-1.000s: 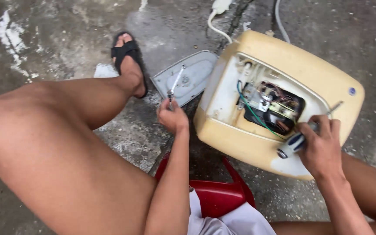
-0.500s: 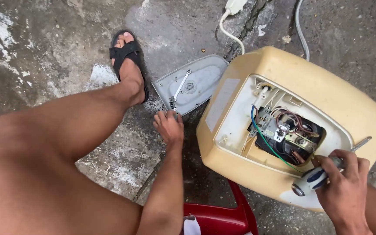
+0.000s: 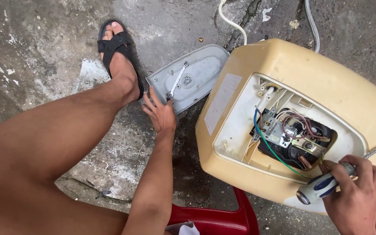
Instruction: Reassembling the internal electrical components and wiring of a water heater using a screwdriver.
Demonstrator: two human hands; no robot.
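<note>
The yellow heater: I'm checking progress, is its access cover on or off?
Off. The grey cover lies on the ground beside the heater, wiring exposed.

- My left hand (image 3: 161, 114): arm stretched forward and down, palm down, fingers loosely spread.
- My right hand (image 3: 354, 191): low at the right edge, fingers curled into a closed grip.

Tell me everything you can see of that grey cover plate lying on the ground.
The grey cover plate is a rounded, tapered plastic-looking panel lying inner side up on the wet concrete floor, beside the cream appliance casing. It has a raised rim and a round boss mid-panel. A small metal wrench lies in it; the left hand touches its near edge.
</note>
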